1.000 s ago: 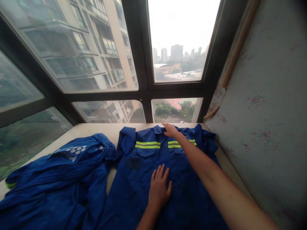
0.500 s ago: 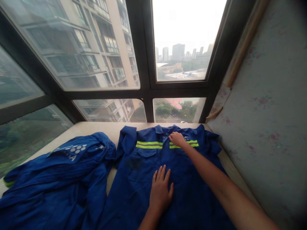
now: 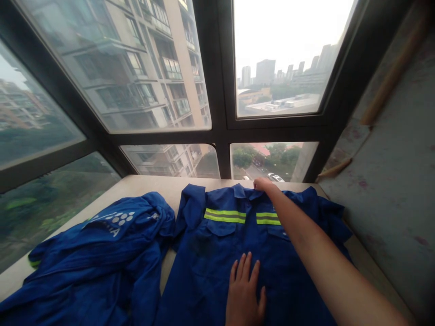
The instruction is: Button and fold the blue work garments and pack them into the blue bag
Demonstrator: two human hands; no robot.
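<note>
A blue jacket (image 3: 210,253) with yellow-green and grey reflective stripes lies spread front side up, its collar toward the window. My left hand (image 3: 245,287) rests flat on the lower front of it, fingers apart. At the collar's right side, my right hand (image 3: 263,184) has its fingers closed on the collar edge; the fingertips are partly hidden. The right forearm passes over the right chest pocket and part of the stripe.
Another blue garment (image 3: 102,262) with a pale printed logo lies rumpled on the left. Both rest on a pale ledge (image 3: 142,183). Dark window frames (image 3: 222,131) rise behind it, and a flower-patterned wall (image 3: 384,203) stands at the right.
My right hand has moved from the front opening below the collar up to the collar's edge. My left hand still lies flat on the jacket. The view has shifted slightly.
</note>
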